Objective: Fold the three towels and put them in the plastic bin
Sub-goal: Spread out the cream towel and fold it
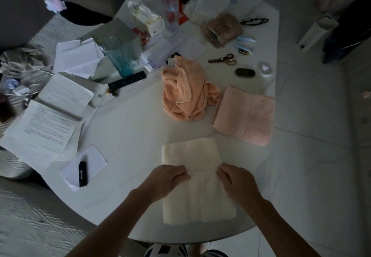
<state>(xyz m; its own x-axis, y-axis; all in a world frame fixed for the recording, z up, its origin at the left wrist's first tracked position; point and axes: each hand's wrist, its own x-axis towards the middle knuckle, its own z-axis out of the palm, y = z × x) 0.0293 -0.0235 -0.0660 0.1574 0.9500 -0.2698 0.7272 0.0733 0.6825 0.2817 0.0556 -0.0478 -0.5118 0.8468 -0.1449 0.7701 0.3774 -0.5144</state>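
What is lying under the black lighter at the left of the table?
The black lighter lies on a small lined notepad, which rests on the white table. What is written beneath the lighter is covered.

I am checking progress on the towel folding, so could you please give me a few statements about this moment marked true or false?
1. Both hands, left hand and right hand, grip the cream towel near the table's front edge. True.
2. The orange towel is neatly folded. False: it lies crumpled in a heap.
3. The pink towel lies folded to the right of the orange towel. True.
4. The scissors lie on top of the pink towel. False: they lie on the bare table farther back.
5. A towel already sits in the plastic bin. False: all three towels are on the table, and no bin shows clearly.
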